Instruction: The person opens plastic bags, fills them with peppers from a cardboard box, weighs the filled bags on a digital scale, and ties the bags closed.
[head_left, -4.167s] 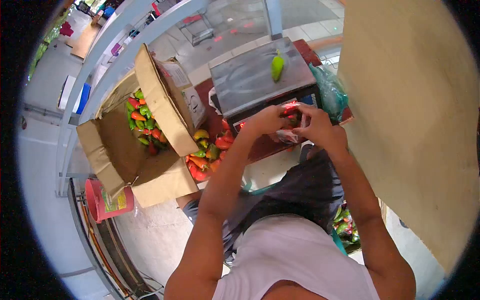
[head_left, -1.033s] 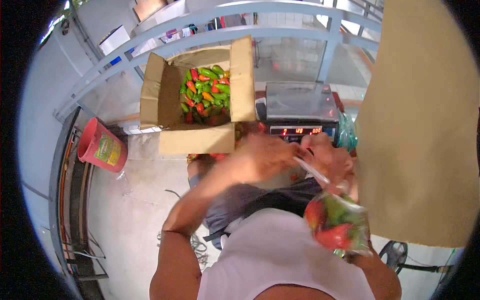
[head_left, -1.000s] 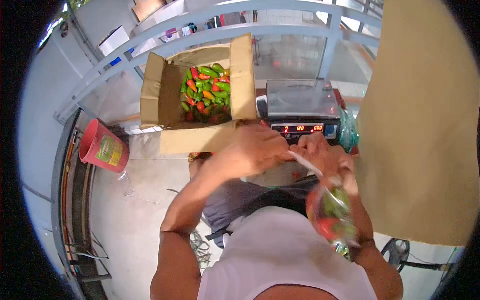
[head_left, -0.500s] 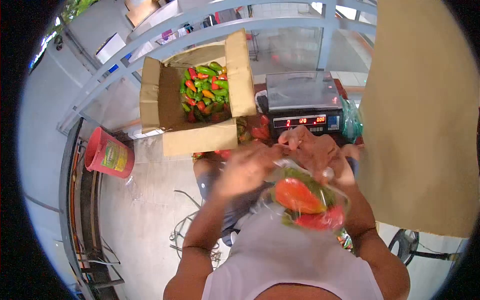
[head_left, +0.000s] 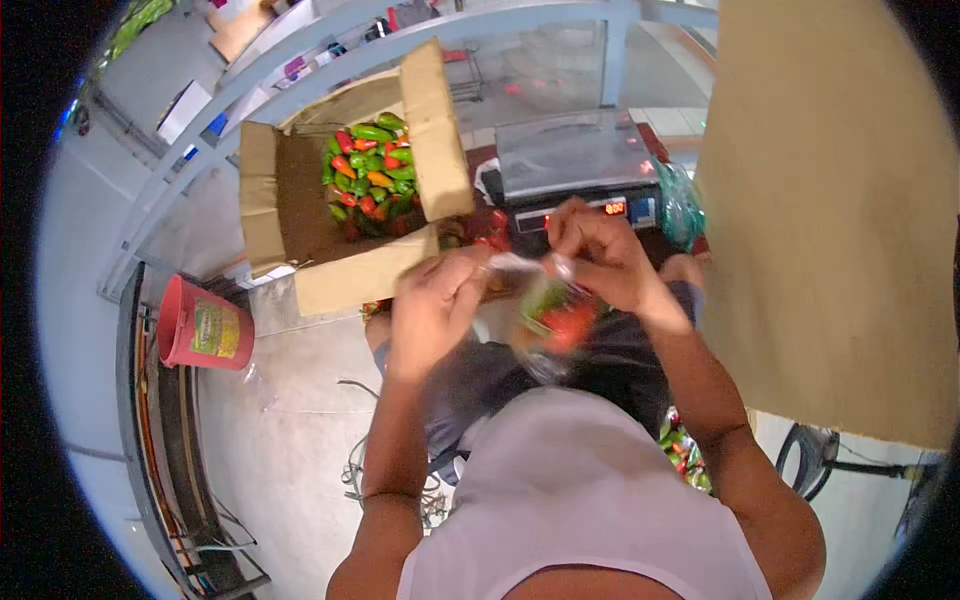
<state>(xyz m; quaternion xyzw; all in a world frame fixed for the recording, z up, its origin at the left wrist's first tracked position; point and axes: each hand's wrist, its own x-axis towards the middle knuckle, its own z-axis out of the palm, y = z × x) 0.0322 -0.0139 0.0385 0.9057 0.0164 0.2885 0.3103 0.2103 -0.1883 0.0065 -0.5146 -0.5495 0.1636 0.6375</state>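
A clear plastic bag of red and green peppers [head_left: 562, 325] hangs in front of my lap, blurred by motion. Its twisted neck stretches sideways between my hands. My left hand [head_left: 437, 305] is closed on the loose end of the bag's top. Close above the peppers, my right hand [head_left: 607, 255] pinches the neck. Just beyond the right hand stands a digital scale [head_left: 575, 165] with a lit red display and a bare metal plate. An open cardboard box [head_left: 370, 265] of loose red, green and orange peppers [head_left: 372, 170] is at the upper left.
A red bucket [head_left: 205, 325] stands at the left. Green plastic bags [head_left: 680, 205] lie beside the scale. A large cardboard sheet [head_left: 825, 220] fills the right side. Packed peppers [head_left: 685, 455] show by my right hip. A metal railing [head_left: 360, 55] runs behind the box.
My hands have moved apart, drawing the bag's neck out between them. The peppers in the bag swung up and left, away from my chest. The whole view has shifted slightly.
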